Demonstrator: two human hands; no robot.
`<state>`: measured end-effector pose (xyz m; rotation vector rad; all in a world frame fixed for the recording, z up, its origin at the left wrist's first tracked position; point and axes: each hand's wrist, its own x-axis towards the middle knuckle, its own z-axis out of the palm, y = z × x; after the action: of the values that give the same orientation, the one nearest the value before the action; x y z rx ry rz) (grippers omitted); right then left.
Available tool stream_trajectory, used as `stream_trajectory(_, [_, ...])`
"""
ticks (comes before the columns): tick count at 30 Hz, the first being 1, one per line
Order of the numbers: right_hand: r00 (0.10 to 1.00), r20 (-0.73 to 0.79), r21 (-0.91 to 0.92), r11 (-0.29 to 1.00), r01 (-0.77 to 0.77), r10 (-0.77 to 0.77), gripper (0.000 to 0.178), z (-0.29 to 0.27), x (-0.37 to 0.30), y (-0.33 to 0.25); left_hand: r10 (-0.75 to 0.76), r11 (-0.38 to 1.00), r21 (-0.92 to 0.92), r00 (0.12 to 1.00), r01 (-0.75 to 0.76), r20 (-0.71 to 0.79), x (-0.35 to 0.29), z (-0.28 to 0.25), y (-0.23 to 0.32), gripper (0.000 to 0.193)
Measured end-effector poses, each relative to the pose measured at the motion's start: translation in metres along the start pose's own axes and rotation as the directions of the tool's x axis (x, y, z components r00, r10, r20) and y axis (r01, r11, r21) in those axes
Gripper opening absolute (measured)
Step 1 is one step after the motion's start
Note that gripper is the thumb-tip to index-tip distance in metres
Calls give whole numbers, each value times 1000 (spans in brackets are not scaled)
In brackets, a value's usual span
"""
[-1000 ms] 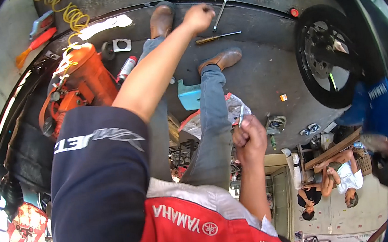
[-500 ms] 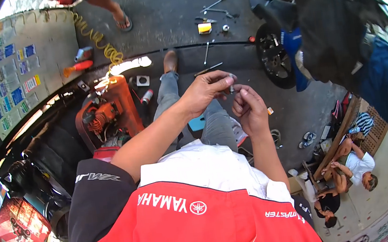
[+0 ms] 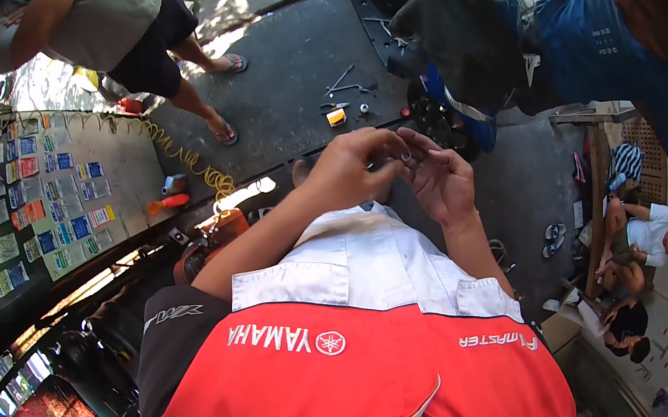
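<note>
Head view: a small metal-looking part (image 3: 406, 156) is seen in front of the wearer's body, at the place where the two hands meet; its exact kind cannot be made out at this size. From the left side it is approached by the left hand (image 3: 357, 159), whose fingers are bent and brought close to it; whether they are closed on it cannot be told. On the other side the right hand (image 3: 441, 186) is held loosely open, palm partly shown, fingers gently curved and thumb set apart.

Below the hands, a red, white and black shirt (image 3: 331, 378) is worn. Beyond them, on the dark floor (image 3: 267, 82), long metal tools (image 3: 348, 87), pliers (image 3: 333, 106) and a yellow-and-white box (image 3: 336, 117) are laid near one another. To the right of these a motorcycle (image 3: 455, 41) is parked.

At left, rows of packets (image 3: 66, 193) are spread over a pale desk (image 3: 129, 155); an orange-handled tool (image 3: 170, 202) is noted by its edge, near a yellow coiled hose (image 3: 217, 182). Farther out, a standing person (image 3: 129, 29) in dark shorts is seen at upper left, and slippers (image 3: 555, 238) are noted at right, near two seated people (image 3: 646, 239).
</note>
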<state>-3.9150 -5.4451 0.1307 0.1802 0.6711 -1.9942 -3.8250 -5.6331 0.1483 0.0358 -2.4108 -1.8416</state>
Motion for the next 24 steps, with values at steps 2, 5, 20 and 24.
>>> stream_trajectory(2, [998, 62, 24, 1000, 1, -3, 53, 5, -7, 0, -7, 979, 202, 997, -9, 81, 4, 0, 21, 27])
stream_trajectory(5, [994, 114, -1, 1000, 2, -2, 53, 12, -10, -2, 290, 797, 512, 947, -319, 139, 12, 1, 23, 36])
stream_trajectory(20, [999, 8, -35, 999, -34, 34, 45, 27, -24, -21, -147, 924, -340, 983, 176, 110, 25, 12, 13, 15])
stream_trajectory(24, [991, 119, -128, 989, 75, -60, 35, -14, -15, -24, -332, 769, -523, 929, 368, 165, 29, 13, 3, 19])
